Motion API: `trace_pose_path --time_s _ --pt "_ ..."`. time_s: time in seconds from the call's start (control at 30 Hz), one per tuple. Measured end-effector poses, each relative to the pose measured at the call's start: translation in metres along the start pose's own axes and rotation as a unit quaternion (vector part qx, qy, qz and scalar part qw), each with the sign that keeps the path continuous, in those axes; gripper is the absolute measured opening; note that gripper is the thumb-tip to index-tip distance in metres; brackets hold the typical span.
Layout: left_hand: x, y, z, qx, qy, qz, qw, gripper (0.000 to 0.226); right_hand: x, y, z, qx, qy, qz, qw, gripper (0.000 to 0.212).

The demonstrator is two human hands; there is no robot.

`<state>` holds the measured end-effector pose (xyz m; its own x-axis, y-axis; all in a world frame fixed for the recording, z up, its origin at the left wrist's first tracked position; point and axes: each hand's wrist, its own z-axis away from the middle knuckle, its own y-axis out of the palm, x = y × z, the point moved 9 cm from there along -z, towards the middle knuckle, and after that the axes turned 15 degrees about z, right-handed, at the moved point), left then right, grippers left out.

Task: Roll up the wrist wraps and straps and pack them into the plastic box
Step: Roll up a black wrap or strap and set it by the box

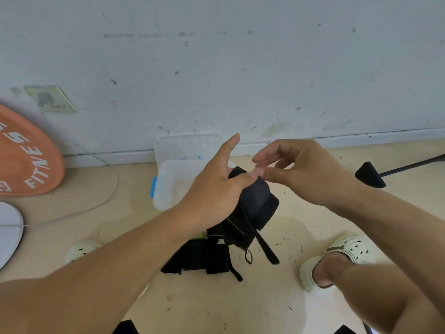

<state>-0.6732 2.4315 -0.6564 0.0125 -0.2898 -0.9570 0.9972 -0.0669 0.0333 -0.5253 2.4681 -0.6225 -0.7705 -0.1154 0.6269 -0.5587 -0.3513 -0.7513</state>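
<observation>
Where hands (240, 179) overlap: wrap (255, 203) half-hidden.

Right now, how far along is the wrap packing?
Done: the plastic box stands open by the wall; whether anything is inside cannot be told. In hand: the left hand grips a black wrap while the right hand pinches its top edge, tail hanging loose. Left: a pile of black wraps lies unrolled on the floor.

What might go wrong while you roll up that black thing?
The black wrap is held in the air mainly by the left hand, with the right hand pinching only its top edge, so the roll may spring loose. Its hanging strap might snag the black pile on the floor.
</observation>
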Motion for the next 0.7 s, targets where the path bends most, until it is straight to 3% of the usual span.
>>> trace_pose_path --time_s 0.1,0.17,0.23,0.5,0.7 --pt "-0.011 0.002 0.0 0.043 0.025 -0.026 0.998 0.077 0.005 0.03 0.006 0.169 -0.014 -0.044 0.985 0.03" --pt "-0.02 0.002 0.0 0.066 0.044 -0.043 0.996 0.074 0.01 0.04 0.01 0.23 -0.024 -0.068 0.971 0.029" --pt "-0.024 0.001 0.001 0.068 0.058 -0.065 0.994 0.064 0.011 0.039 0.009 0.234 -0.032 -0.068 0.969 0.019" --pt "-0.019 -0.01 0.005 -0.075 0.105 -0.072 0.989 0.031 0.018 0.043 0.006 0.148 -0.043 -0.1 0.983 0.023" --pt "-0.01 -0.006 -0.002 -0.097 0.079 -0.055 0.991 0.039 0.014 0.036 0.005 0.118 -0.018 -0.114 0.986 0.022"
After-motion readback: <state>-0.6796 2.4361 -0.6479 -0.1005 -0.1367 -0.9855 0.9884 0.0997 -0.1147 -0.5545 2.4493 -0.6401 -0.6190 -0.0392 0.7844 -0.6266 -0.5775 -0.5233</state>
